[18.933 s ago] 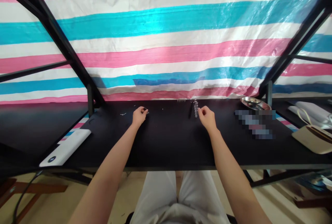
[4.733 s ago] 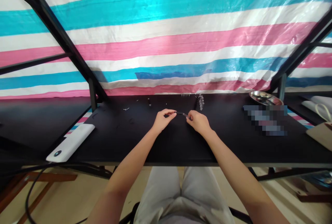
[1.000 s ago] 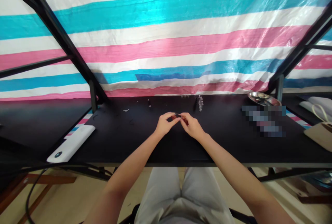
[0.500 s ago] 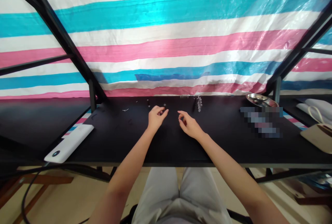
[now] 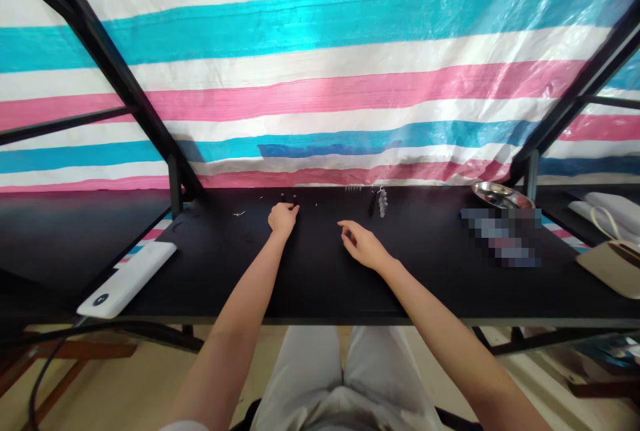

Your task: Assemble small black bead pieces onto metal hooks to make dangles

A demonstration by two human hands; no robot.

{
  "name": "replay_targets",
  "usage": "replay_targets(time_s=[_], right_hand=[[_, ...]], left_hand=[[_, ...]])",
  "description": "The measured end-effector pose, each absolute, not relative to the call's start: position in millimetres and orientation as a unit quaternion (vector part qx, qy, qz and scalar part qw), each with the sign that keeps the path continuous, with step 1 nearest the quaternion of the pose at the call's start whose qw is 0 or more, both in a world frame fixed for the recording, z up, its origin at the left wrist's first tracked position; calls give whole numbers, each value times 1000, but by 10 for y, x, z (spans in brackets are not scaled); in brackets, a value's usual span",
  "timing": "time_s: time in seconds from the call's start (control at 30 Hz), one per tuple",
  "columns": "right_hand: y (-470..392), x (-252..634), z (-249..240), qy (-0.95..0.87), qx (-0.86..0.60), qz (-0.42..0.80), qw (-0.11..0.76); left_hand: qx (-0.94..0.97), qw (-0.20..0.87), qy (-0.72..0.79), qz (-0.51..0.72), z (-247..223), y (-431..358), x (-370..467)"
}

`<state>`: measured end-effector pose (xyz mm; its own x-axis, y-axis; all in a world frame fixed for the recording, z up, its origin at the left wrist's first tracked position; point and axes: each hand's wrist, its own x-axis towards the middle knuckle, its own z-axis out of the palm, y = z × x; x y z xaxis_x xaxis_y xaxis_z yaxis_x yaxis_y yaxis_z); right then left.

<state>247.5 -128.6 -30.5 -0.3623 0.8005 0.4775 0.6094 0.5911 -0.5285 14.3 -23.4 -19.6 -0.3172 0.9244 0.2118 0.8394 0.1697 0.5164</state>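
Note:
My left hand (image 5: 283, 219) is over the back part of the black table, thumb and fingers closed together. A tiny dark piece (image 5: 295, 197) shows just past its fingertips; whether it is gripped or lies on the table is unclear. Beside it, another small dark piece (image 5: 283, 196) is partly covered by the hand. To the right, my right hand (image 5: 363, 244) hovers with curved fingers and the thumb apart, nothing visible between them. A tiny light bit (image 5: 316, 204) lies between the two hands.
At the back are a row of small metal pieces (image 5: 353, 188), a dark stick-like item (image 5: 373, 203) and a clear knobbly strip (image 5: 383, 203). White thin bits (image 5: 239, 214) lie left. A metal dish (image 5: 503, 196) sits right; a white power bank-like box (image 5: 127, 279) left.
My left hand has moved left, to the small dark pieces, and its fingers have closed. My right hand has stayed almost in place, slightly lower.

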Motion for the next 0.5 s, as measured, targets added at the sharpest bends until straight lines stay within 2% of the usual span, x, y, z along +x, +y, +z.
replay_targets(time_s=[0.17, 0.5], right_hand=[[-1277, 2479, -285, -815, -439, 141, 352], [-1288, 2485, -270, -816, -437, 140, 353]], left_hand=[[580, 32, 781, 231, -200, -183, 99], [581, 33, 782, 223, -197, -179, 93]])
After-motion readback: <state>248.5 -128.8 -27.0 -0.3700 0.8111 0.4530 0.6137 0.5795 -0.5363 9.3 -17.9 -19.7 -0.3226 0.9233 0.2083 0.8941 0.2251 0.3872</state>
